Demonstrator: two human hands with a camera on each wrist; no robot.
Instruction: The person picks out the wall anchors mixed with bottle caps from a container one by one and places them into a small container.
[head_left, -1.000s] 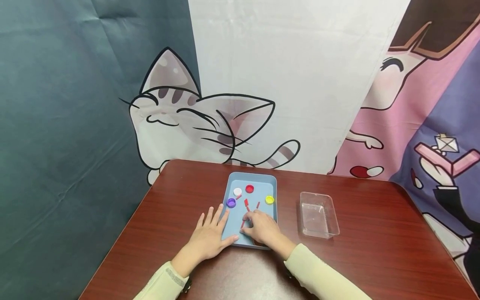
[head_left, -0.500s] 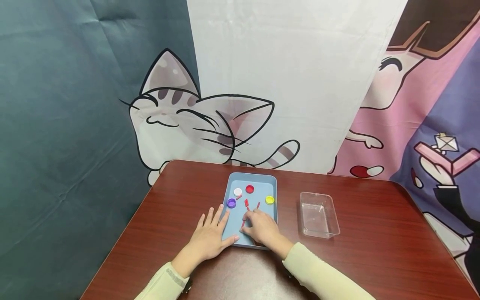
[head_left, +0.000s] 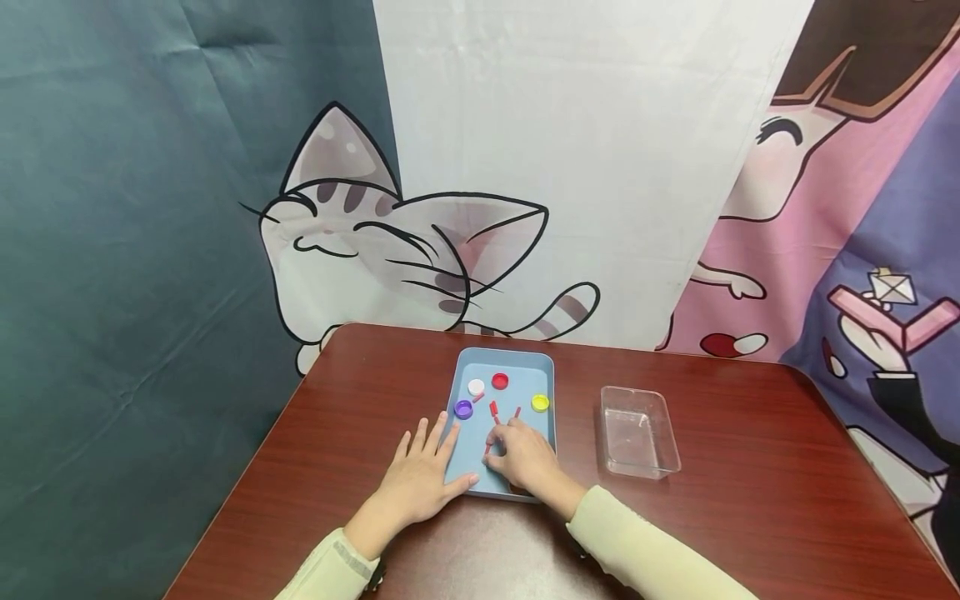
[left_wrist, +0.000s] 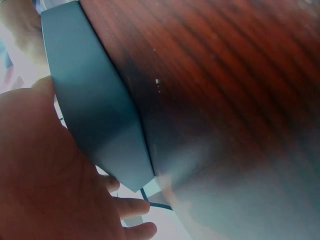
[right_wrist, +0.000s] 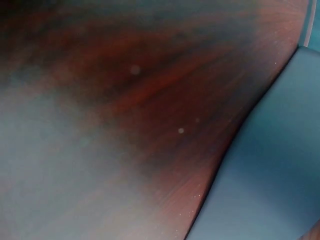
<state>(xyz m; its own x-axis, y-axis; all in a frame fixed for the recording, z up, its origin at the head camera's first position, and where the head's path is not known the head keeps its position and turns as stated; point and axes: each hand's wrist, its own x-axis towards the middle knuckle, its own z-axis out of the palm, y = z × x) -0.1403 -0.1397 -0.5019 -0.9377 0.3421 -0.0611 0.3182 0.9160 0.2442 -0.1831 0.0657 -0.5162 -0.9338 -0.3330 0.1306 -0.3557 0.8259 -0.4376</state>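
In the head view, a light blue tray lies on the table. My left hand rests with spread, straight fingers along the tray's near left edge. Over the tray's near half, my right hand has thumb and fingers curled around a thin red stick, mostly hidden by the fingers. Just beyond these fingers lies a red piece with a wider head. Two short red sticks, one on the right and one on the left, lie farther up. The left wrist view shows the left palm against the tray wall.
Inside the tray sit four-colour round caps: white, red, purple and yellow. A clear plastic box stands on the brown table right of the tray. Printed cloth hangs behind the table.
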